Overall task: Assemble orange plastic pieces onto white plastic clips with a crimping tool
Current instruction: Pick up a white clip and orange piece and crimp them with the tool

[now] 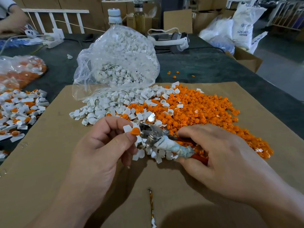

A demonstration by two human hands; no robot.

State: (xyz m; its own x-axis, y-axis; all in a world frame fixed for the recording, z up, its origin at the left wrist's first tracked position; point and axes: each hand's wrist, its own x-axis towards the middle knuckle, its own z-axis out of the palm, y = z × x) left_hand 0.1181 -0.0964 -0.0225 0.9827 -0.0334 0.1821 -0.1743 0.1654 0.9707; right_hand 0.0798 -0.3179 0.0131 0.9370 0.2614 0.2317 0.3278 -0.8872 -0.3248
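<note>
Left hand (105, 142) pinches small white plastic clip (127, 129) with orange plastic piece (135, 131) on it, fingers curled round it, just beside metal head of crimping tool (156, 137). Right hand (213, 150) grips tool's red handles (one wrapped in grubby white tape), fingers curled. Both over brown cardboard sheet (65, 145) on dark tabletop (205, 66). Behind: heap of loose orange pieces (205, 116); heap of white clips (107, 106) spilling from clear plastic bag (118, 46). Pile of assembled clips (19, 109) far left.
</note>
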